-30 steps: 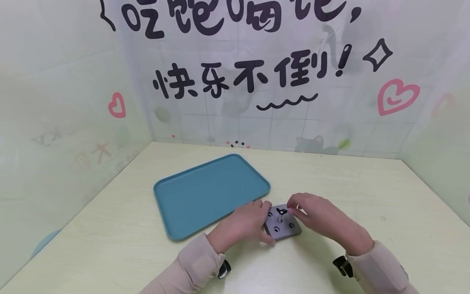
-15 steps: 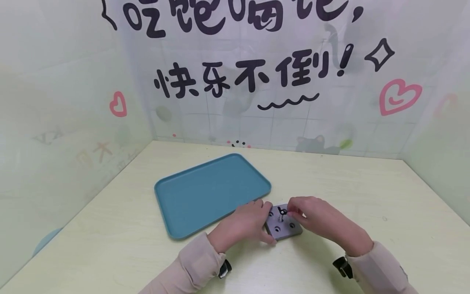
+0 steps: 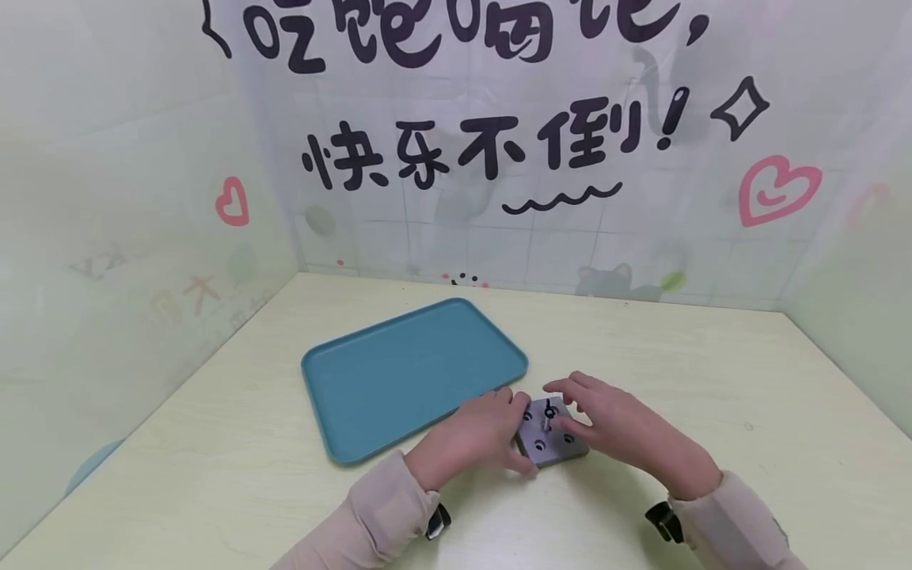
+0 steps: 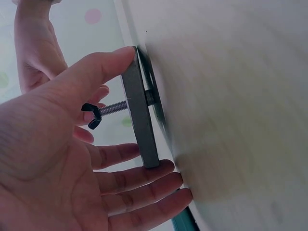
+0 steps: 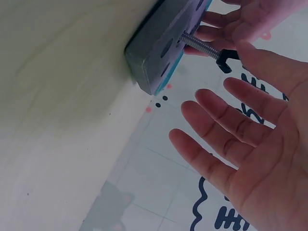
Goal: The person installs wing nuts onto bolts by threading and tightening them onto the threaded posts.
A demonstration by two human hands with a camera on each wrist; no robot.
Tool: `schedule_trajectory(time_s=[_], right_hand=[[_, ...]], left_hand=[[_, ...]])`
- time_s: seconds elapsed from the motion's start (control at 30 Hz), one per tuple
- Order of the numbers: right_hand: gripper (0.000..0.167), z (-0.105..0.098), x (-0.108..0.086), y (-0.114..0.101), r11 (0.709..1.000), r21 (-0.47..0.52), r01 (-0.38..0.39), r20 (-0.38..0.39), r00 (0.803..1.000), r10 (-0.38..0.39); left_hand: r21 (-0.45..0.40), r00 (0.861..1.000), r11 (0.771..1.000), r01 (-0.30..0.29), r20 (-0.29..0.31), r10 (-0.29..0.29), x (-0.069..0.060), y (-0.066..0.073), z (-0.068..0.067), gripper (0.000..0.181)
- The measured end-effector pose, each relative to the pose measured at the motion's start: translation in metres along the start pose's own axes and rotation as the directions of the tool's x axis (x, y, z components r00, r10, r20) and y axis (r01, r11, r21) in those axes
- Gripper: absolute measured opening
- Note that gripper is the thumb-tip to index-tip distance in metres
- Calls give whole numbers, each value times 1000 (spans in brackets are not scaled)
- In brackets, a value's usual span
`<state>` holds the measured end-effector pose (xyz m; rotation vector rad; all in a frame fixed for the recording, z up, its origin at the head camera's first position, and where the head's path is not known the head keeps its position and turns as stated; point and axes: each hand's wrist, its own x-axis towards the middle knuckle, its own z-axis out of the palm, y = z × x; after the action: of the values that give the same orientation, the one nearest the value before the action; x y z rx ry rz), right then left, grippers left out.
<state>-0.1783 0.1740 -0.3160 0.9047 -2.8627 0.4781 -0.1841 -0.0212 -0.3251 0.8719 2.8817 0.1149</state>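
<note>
- Grey plate: a thick, squarish slab with a smooth, metallic-looking face and flat side walls, held at the front of the tabletop, which is pale with a faint wood-like grain.
- Round holes pierce the plate near its corners; a silver threaded bolt stands out of its middle, finely ridged along the shaft. On the plate's table-facing side, a short, stubby end shows in line with the bolt.
- Black wing nut: two curved lobes at the bolt's outer end, well apart from the plate's face.
- Left hand: on the plate's left side, gripping it by opposite edges, thumb on one and fingers on the other.
- Right hand: on the plate's right, fingers spread wide and loosely bent around the nut, thumb just beside it; whether the thumb touches the nut, I cannot tell.
- Blue tray: beyond the plate and to its left, a shallow rounded rectangle with a matte flat floor and a low raised rim; the left hand hides part of its near edge.
- Beige sleeves, nearer the viewer than the plate, with dark wrist straps below the cuffs.
- Wall sheet, behind the plate: pale, with bold dark lettering and pink hearts.
</note>
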Motion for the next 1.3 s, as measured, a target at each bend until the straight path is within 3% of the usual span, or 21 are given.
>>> schedule_trajectory(time_s=[0.2, 0.5, 0.7, 0.87, 1.03, 1.3], right_hand=[[29, 5, 1, 1, 999, -27, 16, -17, 1000, -16], [8, 4, 2, -1, 997, -52, -59, -13, 998, 58], [9, 3, 3, -1, 997, -46, -61, 16, 998, 61], [20, 2, 0, 2, 998, -54, 25, -24, 999, -27], [40, 4, -1, 4, 983, -83, 164, -74, 983, -171], [34, 4, -1, 4, 984, -90, 154, -78, 984, -161]], left_hand=[[14, 1000, 1000, 3, 8, -3, 0, 0, 0, 84], [8, 1000, 1000, 6, 1, -6, 0, 0, 0, 82], [-1, 1000, 1000, 16, 8, -16, -1, 1, -1, 82], [4, 1000, 1000, 11, 4, -11, -1, 1, -1, 81], [9, 1000, 1000, 14, 8, -14, -1, 0, 0, 82], [7, 1000, 1000, 14, 8, -14, 0, 0, 0, 81]])
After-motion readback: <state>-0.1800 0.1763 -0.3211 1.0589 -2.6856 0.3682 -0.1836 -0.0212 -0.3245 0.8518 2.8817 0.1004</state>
